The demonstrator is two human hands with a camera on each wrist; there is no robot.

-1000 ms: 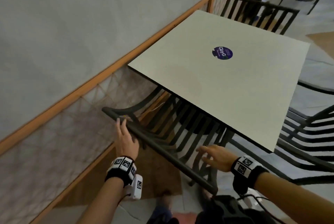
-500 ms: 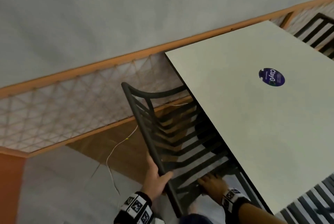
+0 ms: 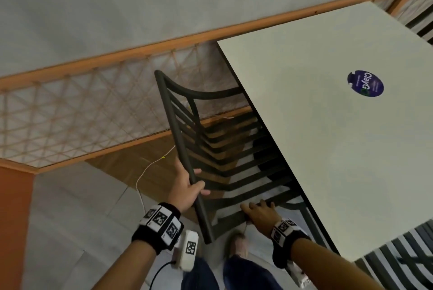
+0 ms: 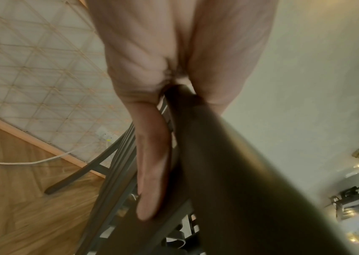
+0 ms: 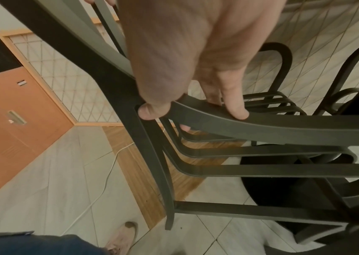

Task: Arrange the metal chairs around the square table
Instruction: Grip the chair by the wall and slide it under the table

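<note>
Gripping the metal chair (image 3: 210,149) with 2 hands, left hand (image 3: 187,186) curled round its top rail, right hand (image 3: 257,213) clutching a slat, steering it under the bench (image 3: 339,149).

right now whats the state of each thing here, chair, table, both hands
metal chair: seat tucked partly under the table
square table: top bare except a round sticker
left hand: grips the chair's top rail
right hand: grips the chair's armrest
</note>
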